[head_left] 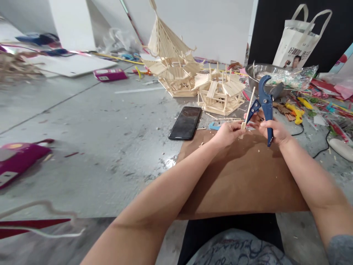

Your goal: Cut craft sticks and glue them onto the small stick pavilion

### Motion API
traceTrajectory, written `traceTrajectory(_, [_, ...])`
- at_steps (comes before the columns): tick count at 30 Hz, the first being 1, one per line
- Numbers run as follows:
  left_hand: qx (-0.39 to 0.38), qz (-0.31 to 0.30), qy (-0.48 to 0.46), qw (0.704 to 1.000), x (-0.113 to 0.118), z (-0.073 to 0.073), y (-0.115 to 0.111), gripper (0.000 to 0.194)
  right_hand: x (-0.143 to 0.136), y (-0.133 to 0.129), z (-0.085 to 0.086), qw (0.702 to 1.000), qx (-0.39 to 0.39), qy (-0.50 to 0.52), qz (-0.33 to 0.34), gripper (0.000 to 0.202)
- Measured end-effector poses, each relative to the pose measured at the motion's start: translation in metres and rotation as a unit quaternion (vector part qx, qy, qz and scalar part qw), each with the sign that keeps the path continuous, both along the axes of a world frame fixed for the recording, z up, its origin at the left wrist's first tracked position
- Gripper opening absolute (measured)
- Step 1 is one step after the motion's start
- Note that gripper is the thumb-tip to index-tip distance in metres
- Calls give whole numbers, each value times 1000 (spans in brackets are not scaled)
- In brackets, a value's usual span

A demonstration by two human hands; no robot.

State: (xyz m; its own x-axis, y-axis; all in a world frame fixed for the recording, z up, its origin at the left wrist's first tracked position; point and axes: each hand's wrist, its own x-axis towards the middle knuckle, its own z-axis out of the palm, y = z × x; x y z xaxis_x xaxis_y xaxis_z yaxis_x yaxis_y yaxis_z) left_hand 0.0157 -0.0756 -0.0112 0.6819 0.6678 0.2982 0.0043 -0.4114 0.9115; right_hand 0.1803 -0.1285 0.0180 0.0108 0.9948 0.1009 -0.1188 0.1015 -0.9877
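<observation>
My left hand pinches a few thin wooden sticks; one of them stands up well above the fingers, tilted slightly right. Close beside it, my right hand is wrapped around a blue pipe cutter. The cutter's hooked jaw points up and its jaws are apart, with the metal blade showing at the right. Both hands are over the far edge of a brown board. Just beyond them is a small pavilion model built of sticks, beside a taller stick tower with a pointed roof.
A black phone lies left of the board. At the back right are a metal bowl, a white tote bag and a yellow glue gun with a cord. Purple boxes lie at the left.
</observation>
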Motion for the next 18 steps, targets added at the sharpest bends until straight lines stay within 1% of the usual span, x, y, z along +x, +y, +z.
traceTrajectory(2, [17,17,9,1000,-1,0,1,19,-5,2,-2,999,-6,7,-44,15])
traceTrajectory(4, [51,83,35,995,-3,-1,4,19,-6,7,-6,992,18,-9,-126,15])
traceTrajectory(6, [73,172,70,980,-6,-2,10,21,-2,14,-13,972,50,-72,-220,16])
traceTrajectory(7, [76,207,82,972,-8,-3,13,23,1,16,-17,958,55,-108,-261,17])
traceTrajectory(8, [74,227,85,967,-9,-4,16,23,4,19,-19,950,52,-121,-282,17])
traceTrajectory(9, [68,236,81,966,-10,-4,17,22,7,21,-21,948,49,-106,-296,17])
traceTrajectory(11, [45,224,59,972,-10,-4,18,20,11,23,-17,948,58,-31,-312,18])
traceTrajectory(13, [0,186,33,982,-7,-2,13,18,14,24,-5,936,92,57,-335,20])
traceTrajectory(14, [-34,160,16,986,-5,0,9,18,16,25,4,928,111,90,-343,22])
traceTrajectory(15, [-81,125,-10,989,-2,4,4,18,18,26,15,919,129,117,-353,21])
traceTrajectory(16, [-142,93,-47,984,1,8,-3,18,20,28,28,914,142,137,-355,20])
traceTrajectory(18, [-257,25,-111,960,9,20,-20,18,23,34,54,910,165,166,-343,15])
